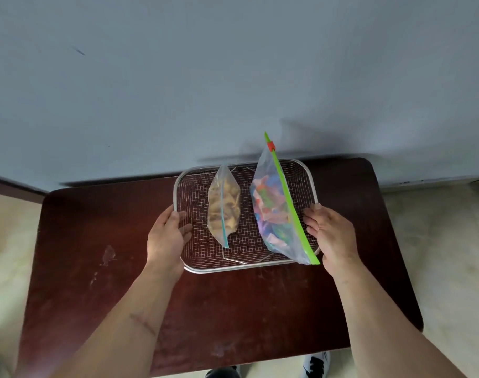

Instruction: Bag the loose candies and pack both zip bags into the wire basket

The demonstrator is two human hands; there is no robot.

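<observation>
A wire basket (194,266) sits at the far middle of a dark red table (102,241). Inside it stand two zip bags on edge. The small bag (224,205) with a blue seal holds tan candies and sits left of centre. The large bag (271,211) with a green seal and a red slider holds colourful candies and leans at the right, its near corner over the rim. My left hand (167,236) grips the basket's left rim. My right hand (329,236) holds the right rim beside the large bag.
A pale blue wall (178,77) rises right behind the table's far edge. Light floor shows on both sides. My shoes (314,364) are visible below the table's near edge. Scuff marks dot the tabletop.
</observation>
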